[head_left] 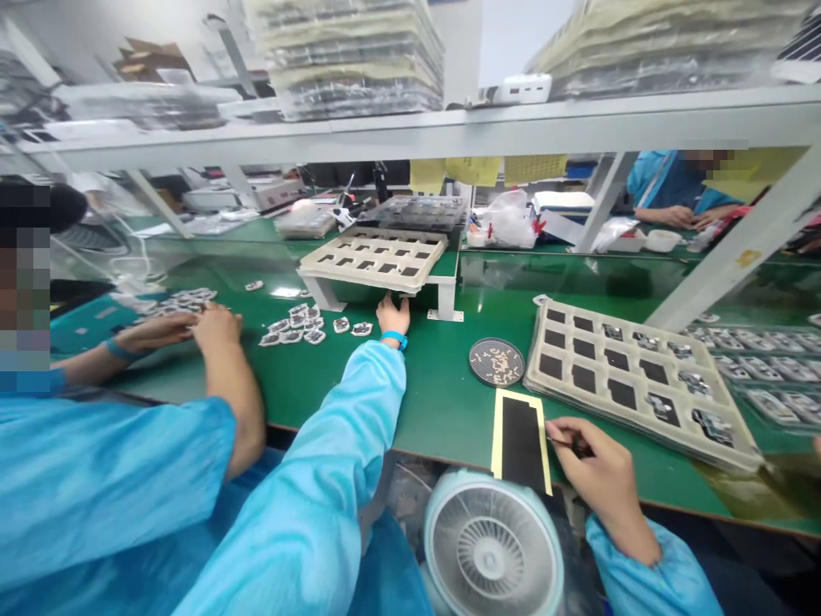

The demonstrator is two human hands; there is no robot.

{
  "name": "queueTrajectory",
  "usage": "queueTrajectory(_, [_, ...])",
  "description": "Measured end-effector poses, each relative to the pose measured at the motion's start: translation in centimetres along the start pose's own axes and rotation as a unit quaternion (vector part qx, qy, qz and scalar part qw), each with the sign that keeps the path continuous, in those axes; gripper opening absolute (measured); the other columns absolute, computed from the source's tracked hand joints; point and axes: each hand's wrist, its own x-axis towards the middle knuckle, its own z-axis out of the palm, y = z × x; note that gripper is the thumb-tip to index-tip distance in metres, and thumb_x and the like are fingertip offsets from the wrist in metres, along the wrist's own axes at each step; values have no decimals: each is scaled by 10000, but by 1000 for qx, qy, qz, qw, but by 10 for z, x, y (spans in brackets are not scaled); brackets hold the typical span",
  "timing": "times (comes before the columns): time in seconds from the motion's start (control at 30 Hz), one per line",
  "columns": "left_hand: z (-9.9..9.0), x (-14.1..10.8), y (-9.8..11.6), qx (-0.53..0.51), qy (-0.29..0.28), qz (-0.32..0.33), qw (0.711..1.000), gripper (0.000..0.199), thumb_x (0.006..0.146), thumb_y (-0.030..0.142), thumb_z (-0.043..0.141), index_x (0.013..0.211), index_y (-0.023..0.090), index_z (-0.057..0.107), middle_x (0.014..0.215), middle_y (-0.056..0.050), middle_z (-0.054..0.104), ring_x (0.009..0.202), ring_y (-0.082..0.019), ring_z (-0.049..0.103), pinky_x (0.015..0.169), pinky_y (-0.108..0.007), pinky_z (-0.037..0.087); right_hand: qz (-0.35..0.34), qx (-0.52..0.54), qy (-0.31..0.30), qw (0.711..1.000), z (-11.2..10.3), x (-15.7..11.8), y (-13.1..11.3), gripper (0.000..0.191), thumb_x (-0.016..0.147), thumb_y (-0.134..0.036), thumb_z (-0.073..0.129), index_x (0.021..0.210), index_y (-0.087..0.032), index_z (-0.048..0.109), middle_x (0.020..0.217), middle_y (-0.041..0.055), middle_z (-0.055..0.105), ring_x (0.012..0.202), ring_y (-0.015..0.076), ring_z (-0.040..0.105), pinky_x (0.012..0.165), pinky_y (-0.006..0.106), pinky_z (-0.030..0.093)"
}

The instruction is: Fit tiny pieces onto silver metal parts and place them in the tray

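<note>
My left hand (392, 316) reaches forward to the front edge of a cream tray (365, 272) on a low white stand (445, 299). Its thumb and fingers are apart, and nothing shows between them; whether the fingertips touch the tray I cannot tell. Small white-edged parts (301, 323) lie on the bench left of that hand. In my right hand (603, 470), closed fingers grip dark tweezers (564, 441), partly hidden by the hand. The tips point at the right edge of a black sheet with yellow backing (522, 438). Behind this sheet sits a round dish (496, 363) of small pale pieces.
A larger cream tray (632, 355) with black pads and metal parts stands at right. A fan (493, 547) sits below the bench edge. Close on the left, a co-worker's hands (215, 329) are at work. A shelf (449, 128) with stacked trays crosses above; its post slants down at right.
</note>
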Motion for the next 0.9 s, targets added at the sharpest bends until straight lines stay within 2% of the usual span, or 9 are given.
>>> queueTrajectory(0.1, [2,-6,-2,10,-18,15,1000,420,899,262,647,1311,176,654,1313,-138,673,1284,-293,585,1114,-417,445,55,10,-35,998,3,3,5,202,902,-415,648,950,-245,745,876,21,760,770,192,701,728,281,532])
queueTrajectory(0.2, [2,-15,-3,27,-46,34,998,378,902,250,668,1270,162,670,1306,-139,671,1263,-272,600,1132,-427,437,94,-21,-72,993,4,8,7,248,873,-467,634,975,-279,758,964,19,784,860,234,731,737,299,540])
queueTrajectory(0.27, [1,-19,-4,37,-66,48,996,333,938,290,656,1244,158,666,1295,-131,666,1226,-259,615,1102,-472,460,108,-47,-88,989,3,11,8,279,852,-504,625,979,-299,764,969,11,789,838,241,738,690,294,535])
queueTrajectory(0.33, [-2,-20,-4,46,-83,59,994,317,965,341,637,1225,160,656,1294,-119,652,1190,-252,624,1050,-499,497,113,-58,-100,987,3,12,9,322,837,-549,614,970,-301,770,945,14,791,766,234,734,645,288,532])
queueTrajectory(0.43, [-4,-22,-3,57,-100,65,991,301,978,361,619,1206,167,655,1285,-114,642,1151,-242,631,1003,-480,529,106,-64,-114,986,2,13,11,374,828,-601,596,950,-294,772,915,21,791,670,219,713,605,281,529])
queueTrajectory(0.6, [-4,-25,-1,86,-102,55,990,299,978,359,617,1213,178,655,1321,-116,622,1188,-251,608,1027,-490,512,97,-61,-131,985,2,15,14,390,837,-609,572,964,-296,767,931,23,794,667,208,719,601,256,542])
queueTrajectory(0.77, [1,-9,-1,127,-83,25,988,390,969,352,628,1325,197,598,1438,-128,537,1280,-289,548,1064,-531,479,109,-64,-131,983,0,18,13,417,799,-646,587,918,-292,773,830,22,786,550,203,690,498,254,529])
queueTrajectory(0.9, [8,13,0,154,-79,-6,985,400,968,356,629,1330,191,593,1428,-130,542,1275,-294,550,1065,-541,475,107,-58,-123,985,1,19,18,390,775,-646,620,890,-309,780,804,11,782,541,211,703,490,256,553])
